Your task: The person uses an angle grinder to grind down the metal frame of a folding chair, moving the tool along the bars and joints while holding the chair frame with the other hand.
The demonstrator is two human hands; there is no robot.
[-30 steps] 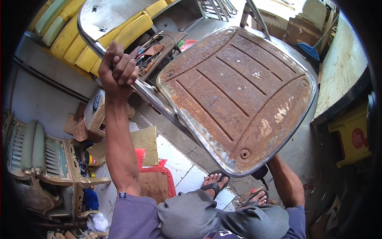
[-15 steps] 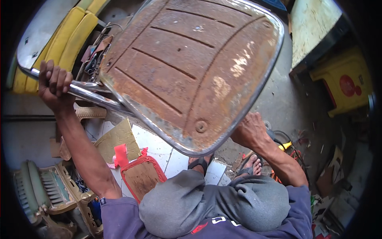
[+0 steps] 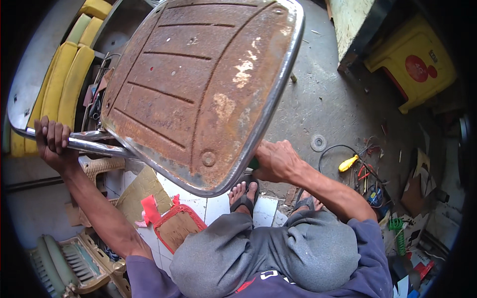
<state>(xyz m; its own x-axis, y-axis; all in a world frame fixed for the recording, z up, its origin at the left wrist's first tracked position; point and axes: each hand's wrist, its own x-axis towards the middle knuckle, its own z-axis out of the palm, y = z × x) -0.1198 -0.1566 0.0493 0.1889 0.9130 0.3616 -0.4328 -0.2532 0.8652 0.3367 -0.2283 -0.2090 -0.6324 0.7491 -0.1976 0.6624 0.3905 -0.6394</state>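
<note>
A metal chair with a rusty brown seat panel (image 3: 174,74) and a chrome frame stands tilted in front of me. My left hand (image 3: 53,144) is closed round the chrome tube (image 3: 97,145) at the seat's left side. At the seat's right edge, my right hand (image 3: 278,160) has its fingers curled. Their tips go out of sight behind the rim. A small dark green bit (image 3: 254,163) shows beside those fingers, too little of it to name. Below the seat, a wooden board with a red border (image 3: 180,227) lies on the white tiles near my knees.
Yellow padded cushions (image 3: 60,82) stand at the far left. A yellow plastic stool (image 3: 412,64) is at the right. On the concrete lie a round disc (image 3: 318,143), a yellow-handled tool (image 3: 348,163) and cables. Carved chair parts (image 3: 79,263) sit at the lower left.
The seat has shifted left and turned slightly, uncovering more floor at the right. My right hand has moved left along with its edge. My left hand keeps hold of the tube.
</note>
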